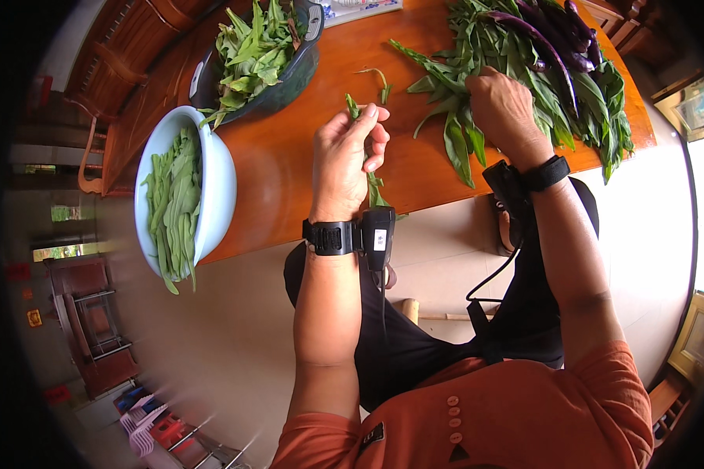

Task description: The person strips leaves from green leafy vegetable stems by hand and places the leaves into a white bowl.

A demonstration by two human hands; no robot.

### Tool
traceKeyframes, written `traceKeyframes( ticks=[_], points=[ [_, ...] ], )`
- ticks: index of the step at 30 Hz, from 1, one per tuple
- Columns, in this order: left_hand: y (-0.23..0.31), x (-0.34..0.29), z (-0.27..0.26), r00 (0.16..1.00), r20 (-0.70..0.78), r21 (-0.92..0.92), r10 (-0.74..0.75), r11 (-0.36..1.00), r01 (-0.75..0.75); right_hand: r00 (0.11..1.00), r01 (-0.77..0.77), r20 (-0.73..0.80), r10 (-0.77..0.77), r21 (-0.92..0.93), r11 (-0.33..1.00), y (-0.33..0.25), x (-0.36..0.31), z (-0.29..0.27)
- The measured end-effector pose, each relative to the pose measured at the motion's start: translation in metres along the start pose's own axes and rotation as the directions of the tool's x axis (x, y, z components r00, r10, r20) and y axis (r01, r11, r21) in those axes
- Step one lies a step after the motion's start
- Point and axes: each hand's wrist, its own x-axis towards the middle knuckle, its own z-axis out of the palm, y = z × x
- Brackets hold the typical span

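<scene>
My left hand (341,166) is closed around a green leafy stem (375,190), whose one end pokes out above the thumb and whose leaf hangs below the fingers. Over the left part of a heap of long-leaved greens (457,152), my right hand (507,111) has its fingers curled in among the leaves; the fingertips are hidden, but they seem pinched on the greens. Purple eggplants (555,59) lie on top of the heap. A small stem scrap (385,92) rests on the table between my hands.
A light blue bowl (220,187) with trimmed greens stands at the wooden table's (270,164) left edge. Behind it, a dark basin (303,72) holds torn leaves. Wooden chairs (109,74) stand at the left. Each wrist wears a strapped black device with a cable.
</scene>
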Motion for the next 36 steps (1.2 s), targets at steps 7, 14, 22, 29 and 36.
traceKeyframes(
  ticks=[7,14,22,29,36],
  points=[
    [-0.002,0.001,0.0,0.997,-0.076,-0.047,0.028,0.998,-0.031,0.953,0.161,-0.282,-0.111,0.16,0.974,-0.019,0.011,-0.013],
    [-0.002,0.0,0.001,0.997,-0.083,-0.086,-0.007,0.996,0.0,0.957,0.272,-0.147,-0.249,0.169,0.947,-0.041,-0.001,0.005],
    [-0.001,-0.002,-0.001,0.999,-0.037,-0.064,-0.006,0.998,0.004,0.997,0.083,-0.02,-0.08,0.199,0.976,-0.034,0.001,0.004],
    [-0.004,0.001,0.0,0.999,-0.048,-0.04,-0.007,0.999,0.005,0.996,0.077,-0.041,-0.076,0.023,0.997,-0.022,-0.004,0.001],
    [-0.009,0.004,0.001,0.998,-0.059,-0.036,-0.01,0.999,0.008,0.971,0.142,-0.221,-0.095,0.21,0.967,-0.023,0.004,-0.016]
  ],
)
